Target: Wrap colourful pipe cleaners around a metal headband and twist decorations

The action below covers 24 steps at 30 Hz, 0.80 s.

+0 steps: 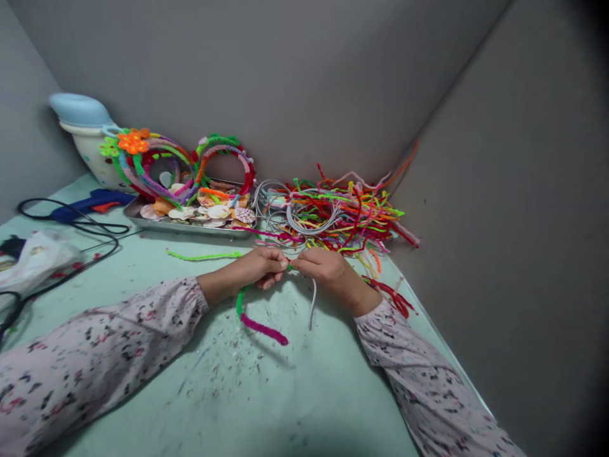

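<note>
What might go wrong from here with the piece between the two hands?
1. The bare pale wire hangs loose below the right hand; it might spring or twist if the grip slackens.
2. The green-and-magenta fuzzy strip curves free below the left hand, so a sleeve could brush it out of shape.
3. The pipe cleaner pile lies just beyond the hands; stray ends could snag.

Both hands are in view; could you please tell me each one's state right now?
Left hand: closed, holding the green and magenta band.
Right hand: closed, pinching the same band, bare grey end below.
</note>
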{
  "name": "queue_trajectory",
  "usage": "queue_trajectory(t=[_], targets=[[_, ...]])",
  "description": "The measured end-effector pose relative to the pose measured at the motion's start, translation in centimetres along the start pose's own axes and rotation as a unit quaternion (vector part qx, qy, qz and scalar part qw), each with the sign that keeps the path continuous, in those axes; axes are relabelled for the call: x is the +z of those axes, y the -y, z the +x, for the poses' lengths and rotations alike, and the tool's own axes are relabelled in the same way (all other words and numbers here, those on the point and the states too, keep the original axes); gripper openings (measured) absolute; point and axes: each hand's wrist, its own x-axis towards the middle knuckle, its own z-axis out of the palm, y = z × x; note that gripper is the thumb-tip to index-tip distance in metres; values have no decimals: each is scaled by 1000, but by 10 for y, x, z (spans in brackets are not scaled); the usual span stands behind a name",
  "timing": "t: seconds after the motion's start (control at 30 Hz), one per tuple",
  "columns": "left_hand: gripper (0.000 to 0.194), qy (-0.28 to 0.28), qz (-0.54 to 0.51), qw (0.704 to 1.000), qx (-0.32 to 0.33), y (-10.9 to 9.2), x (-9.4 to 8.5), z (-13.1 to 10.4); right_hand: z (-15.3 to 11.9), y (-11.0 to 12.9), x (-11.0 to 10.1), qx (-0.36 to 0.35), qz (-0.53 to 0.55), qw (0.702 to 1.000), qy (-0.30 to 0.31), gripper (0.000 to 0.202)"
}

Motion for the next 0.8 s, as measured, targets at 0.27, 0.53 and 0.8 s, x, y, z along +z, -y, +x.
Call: queue_trajectory(t=[0.27,0.53,0.8], targets=[[14,-23,-17,999,29,3,1,-1,0,-4,1,88,47,994,-40,21],[12,-64,-71,994,53,6,0,2,3,-11,1,178,-54,974,-130,44],[10,-89,-79,991,64,4,3,1,2,3,20,303,128,900,-285,11]])
